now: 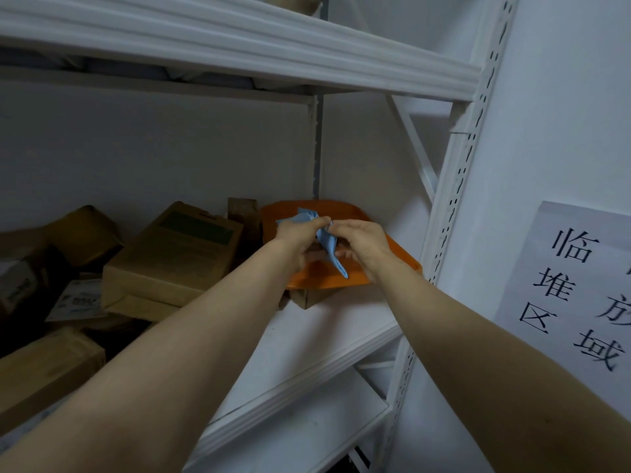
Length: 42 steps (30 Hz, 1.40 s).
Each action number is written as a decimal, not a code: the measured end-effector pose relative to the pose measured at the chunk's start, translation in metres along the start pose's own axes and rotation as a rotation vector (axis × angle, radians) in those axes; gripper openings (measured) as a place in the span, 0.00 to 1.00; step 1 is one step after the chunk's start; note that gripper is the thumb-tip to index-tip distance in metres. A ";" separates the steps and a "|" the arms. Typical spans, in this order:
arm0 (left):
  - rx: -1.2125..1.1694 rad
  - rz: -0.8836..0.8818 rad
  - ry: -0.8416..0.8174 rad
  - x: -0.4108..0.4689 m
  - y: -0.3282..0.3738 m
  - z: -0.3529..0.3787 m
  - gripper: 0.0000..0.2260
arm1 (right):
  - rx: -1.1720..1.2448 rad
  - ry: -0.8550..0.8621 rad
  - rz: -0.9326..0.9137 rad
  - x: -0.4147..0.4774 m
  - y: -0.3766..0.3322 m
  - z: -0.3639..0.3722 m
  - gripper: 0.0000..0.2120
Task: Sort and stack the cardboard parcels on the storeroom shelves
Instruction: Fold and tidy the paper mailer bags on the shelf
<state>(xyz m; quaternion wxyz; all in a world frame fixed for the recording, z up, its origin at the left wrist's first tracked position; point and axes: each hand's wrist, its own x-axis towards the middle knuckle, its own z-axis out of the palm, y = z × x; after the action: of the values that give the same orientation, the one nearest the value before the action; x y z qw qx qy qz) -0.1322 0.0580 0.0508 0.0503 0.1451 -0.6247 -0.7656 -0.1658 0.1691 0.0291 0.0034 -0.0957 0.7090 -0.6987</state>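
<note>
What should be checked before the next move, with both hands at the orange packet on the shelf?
1. Hands free for a parcel: not ok. The left hand and right hand both pinch a blue piece.
2. What the blue piece is, cloth or plastic: cannot tell.
3. Orange packet well supported: cannot tell. It rests on a small box and overhangs it.
4. Bare shelf in front of the packet: ok.
5. Left pile stacked neatly: not ok. The big box lies tilted on other parcels.

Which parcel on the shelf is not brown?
The flat orange parcel in the white shelf's right back corner; all the others are brown cardboard boxes.
</note>
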 end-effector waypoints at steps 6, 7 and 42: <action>0.013 -0.018 -0.016 -0.003 0.002 0.000 0.20 | -0.009 -0.002 -0.001 -0.002 -0.001 -0.001 0.03; 0.014 -0.015 -0.014 -0.002 0.002 0.000 0.21 | -0.011 0.000 -0.005 -0.002 -0.001 -0.001 0.02; 0.204 0.037 0.261 0.011 -0.011 -0.044 0.18 | -0.920 0.165 0.090 0.005 0.014 -0.029 0.18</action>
<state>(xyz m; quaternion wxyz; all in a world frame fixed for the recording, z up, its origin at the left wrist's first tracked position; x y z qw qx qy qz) -0.1292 0.0164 0.0310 0.1303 0.2363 -0.6898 -0.6719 -0.1768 0.1974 0.0165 -0.0652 -0.0006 0.9464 -0.3164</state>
